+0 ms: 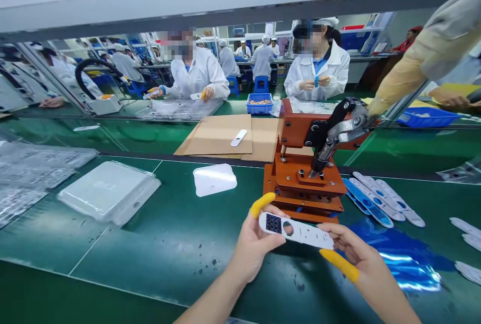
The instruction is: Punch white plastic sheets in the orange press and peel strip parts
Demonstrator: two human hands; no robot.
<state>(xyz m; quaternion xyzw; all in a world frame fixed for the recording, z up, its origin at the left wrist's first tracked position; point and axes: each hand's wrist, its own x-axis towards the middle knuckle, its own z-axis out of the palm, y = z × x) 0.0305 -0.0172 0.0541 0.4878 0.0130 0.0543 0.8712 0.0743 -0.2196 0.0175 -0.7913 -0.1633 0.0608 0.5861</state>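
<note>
The white faceplate point(296, 230) is looking like smooth matt plastic. The press point(306, 184) is showing orange painted metal with a bare steel lever point(347, 128). The green worktop point(150, 244) is gleaming, scuffed; blue film point(406, 259) is shining glossy; cardboard point(221, 136) is lying matt.

Green conveyor belt point(158, 244), bearing an orange hand press point(306, 174), a stack of clear plastic trays point(108, 191), a white plastic piece point(214, 180), blue-and-white strips point(379, 199) beside crumpled blue film point(409, 259), bubble wrap point(26, 174) at far left.
</note>
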